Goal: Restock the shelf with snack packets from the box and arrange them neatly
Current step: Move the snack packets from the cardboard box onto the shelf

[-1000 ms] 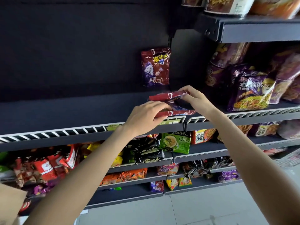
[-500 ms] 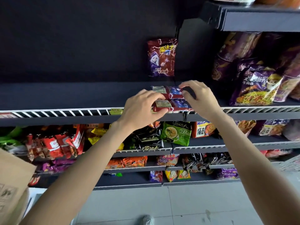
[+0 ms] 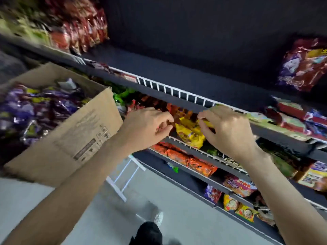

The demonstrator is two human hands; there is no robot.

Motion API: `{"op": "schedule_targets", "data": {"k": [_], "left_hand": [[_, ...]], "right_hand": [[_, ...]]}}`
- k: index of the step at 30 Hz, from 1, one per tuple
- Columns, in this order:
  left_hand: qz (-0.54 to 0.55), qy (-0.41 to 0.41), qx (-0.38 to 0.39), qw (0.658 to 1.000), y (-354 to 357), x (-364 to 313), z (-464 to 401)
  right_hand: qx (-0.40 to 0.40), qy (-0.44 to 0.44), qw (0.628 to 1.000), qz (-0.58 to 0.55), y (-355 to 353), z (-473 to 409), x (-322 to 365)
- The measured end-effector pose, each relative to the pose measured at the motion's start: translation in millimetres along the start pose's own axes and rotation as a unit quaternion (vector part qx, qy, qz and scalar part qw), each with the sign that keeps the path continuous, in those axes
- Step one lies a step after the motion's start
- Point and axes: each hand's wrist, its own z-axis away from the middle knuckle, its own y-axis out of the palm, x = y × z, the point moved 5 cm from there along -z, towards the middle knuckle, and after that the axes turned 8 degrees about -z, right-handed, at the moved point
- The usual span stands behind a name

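Fingers of the left hand [image 3: 146, 128] and right hand [image 3: 228, 131] hang loosely curled, holding nothing, while the box [image 3: 70, 138] looks full and the shelf [image 3: 177, 92] mostly bare.

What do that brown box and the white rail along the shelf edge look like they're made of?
The box looks like plain brown cardboard: matte, with a creased flap and printed handling marks. The white rail seems to be coated metal wire, judging by its thin, glossy, evenly spaced bars, though plastic can't be ruled out.
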Motion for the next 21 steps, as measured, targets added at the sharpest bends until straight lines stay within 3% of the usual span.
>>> {"op": "schedule_targets", "data": {"k": [5, 8, 11, 15, 21], "left_hand": [[0.04, -0.209, 0.077, 0.974, -12.4, 122.8, 112.2], [0.105, -0.314, 0.068, 0.941, -19.9, 209.0, 177.3], [0.044, -0.363, 0.053, 0.929, -23.0, 296.6, 230.6], [-0.024, -0.431, 0.143, 0.89, -6.0, 399.7, 284.7], [-0.082, -0.396, 0.269, 0.874, 29.3, 473.2, 298.4]], "right_hand": [[0.187, 0.012, 0.978, -0.092, 100.5, -49.4, 56.3], [0.231, -0.027, 0.96, -0.154, 155.2, -94.7, 102.3], [0.241, -0.053, 0.946, -0.213, 212.8, -147.4, 147.4], [0.268, -0.048, 0.925, -0.263, 294.5, -217.6, 199.8], [0.314, -0.07, 0.928, -0.189, 407.6, -292.2, 234.5]]}}
